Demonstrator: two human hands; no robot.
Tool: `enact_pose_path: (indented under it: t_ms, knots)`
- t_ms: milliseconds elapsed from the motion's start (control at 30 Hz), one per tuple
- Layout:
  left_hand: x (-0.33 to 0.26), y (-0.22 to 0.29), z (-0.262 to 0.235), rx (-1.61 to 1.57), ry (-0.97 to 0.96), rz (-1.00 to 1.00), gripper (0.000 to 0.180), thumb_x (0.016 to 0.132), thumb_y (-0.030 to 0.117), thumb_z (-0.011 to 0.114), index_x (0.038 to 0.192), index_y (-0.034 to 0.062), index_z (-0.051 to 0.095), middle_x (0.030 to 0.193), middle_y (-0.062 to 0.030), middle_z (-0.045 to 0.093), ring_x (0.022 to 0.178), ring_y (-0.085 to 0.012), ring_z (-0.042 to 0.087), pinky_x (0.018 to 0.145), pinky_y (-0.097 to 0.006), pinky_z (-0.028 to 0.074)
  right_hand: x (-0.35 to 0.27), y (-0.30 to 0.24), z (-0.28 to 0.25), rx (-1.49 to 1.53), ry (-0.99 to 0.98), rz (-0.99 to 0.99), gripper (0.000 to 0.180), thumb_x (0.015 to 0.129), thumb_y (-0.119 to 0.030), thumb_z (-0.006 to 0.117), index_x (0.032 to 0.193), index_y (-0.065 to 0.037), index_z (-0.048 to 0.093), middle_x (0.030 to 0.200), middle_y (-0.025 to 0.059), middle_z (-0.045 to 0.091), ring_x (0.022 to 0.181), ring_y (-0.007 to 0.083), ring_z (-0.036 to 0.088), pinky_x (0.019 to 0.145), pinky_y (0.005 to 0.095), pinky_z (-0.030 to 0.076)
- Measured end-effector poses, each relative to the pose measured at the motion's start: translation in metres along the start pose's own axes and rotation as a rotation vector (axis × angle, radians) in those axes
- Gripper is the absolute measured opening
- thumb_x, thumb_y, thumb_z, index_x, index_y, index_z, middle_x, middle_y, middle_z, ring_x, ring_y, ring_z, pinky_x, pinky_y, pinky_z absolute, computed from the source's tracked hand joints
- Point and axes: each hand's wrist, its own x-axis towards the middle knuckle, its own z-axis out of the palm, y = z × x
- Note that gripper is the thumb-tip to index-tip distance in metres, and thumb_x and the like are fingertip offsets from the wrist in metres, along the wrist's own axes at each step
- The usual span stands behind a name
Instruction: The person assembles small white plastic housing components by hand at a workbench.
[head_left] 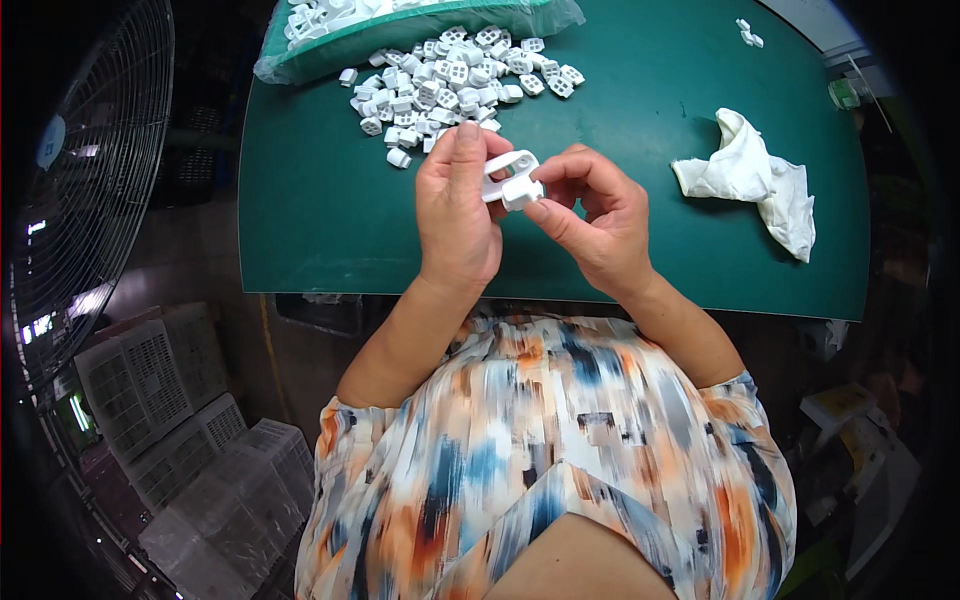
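Above the green table, my left hand [458, 205] is closed round a white plastic loop-shaped part [497, 181]. My right hand [598, 212] pinches a small white plastic block [522, 192] between thumb and forefinger, against the loop's near end. Whether the two pieces are joined cannot be made out. Just beyond my hands lies a heap of similar small white blocks [440, 88], some showing square hollows in their faces.
A green tray [400, 32] lined with clear plastic holds more white parts at the back left of the table [640, 262]. White cloth gloves [745, 170] lie to the right. A few white pieces [748, 36] sit far right. At left are a large fan [95, 190] and plastic crates [215, 490].
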Motion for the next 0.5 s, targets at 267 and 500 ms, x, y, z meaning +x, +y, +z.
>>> enact_pose_path:
  t_ms: [267,500]
  knots:
    - [-0.011,0.001,-0.007,0.004,-0.231,0.17,0.03,0.094,0.028,0.058,0.098,-0.0008,0.059,0.085,-0.0043,0.059,0.078,-0.0108,0.059,0.068,-0.024,0.048,-0.005,0.0,0.006,0.048,0.027,-0.016,0.02,0.077,-0.011,0.074,0.092,-0.003,0.063,0.081,0.001,0.056,0.067,0.0076,0.048,0.059,0.0209,0.04]
    - [-0.009,0.0,-0.02,0.174,-0.383,0.345,0.047,0.074,0.006,0.077,0.116,-0.0021,0.058,0.122,-0.0108,0.048,0.106,-0.0171,0.054,0.089,-0.029,0.046,-0.006,0.006,0.009,0.202,0.085,-0.032,0.019,0.078,-0.009,0.074,0.092,-0.003,0.064,0.085,0.0013,0.057,0.069,0.0073,0.048,0.061,0.0207,0.04]
